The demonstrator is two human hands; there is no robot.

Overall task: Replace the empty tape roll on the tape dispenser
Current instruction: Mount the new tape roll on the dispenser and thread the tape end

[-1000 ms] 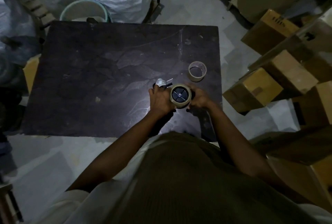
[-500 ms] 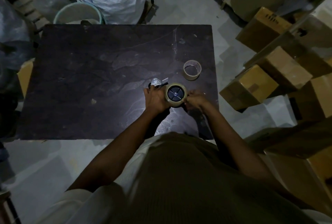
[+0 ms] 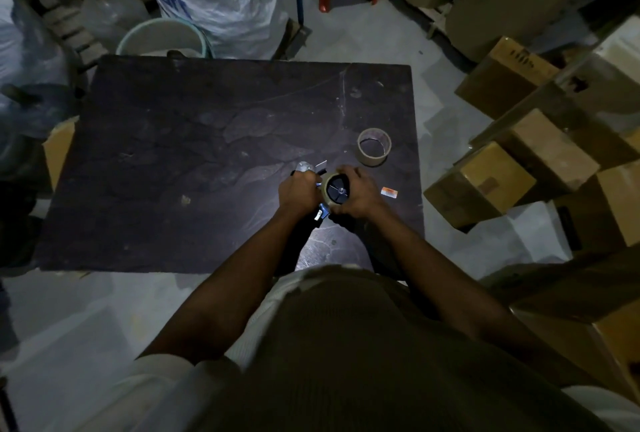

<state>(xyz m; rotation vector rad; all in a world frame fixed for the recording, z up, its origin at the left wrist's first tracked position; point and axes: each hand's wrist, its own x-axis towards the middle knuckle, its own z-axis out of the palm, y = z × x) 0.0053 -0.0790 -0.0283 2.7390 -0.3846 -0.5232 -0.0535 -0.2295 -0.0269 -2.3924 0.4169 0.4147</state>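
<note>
Two hands meet near the right edge of the table. The left hand grips the tape dispenser, and the right hand curls around the full tape roll mounted on it. Just beyond them stands the empty roll.

The left hand apparently hides most of the tape dispenser.
</note>
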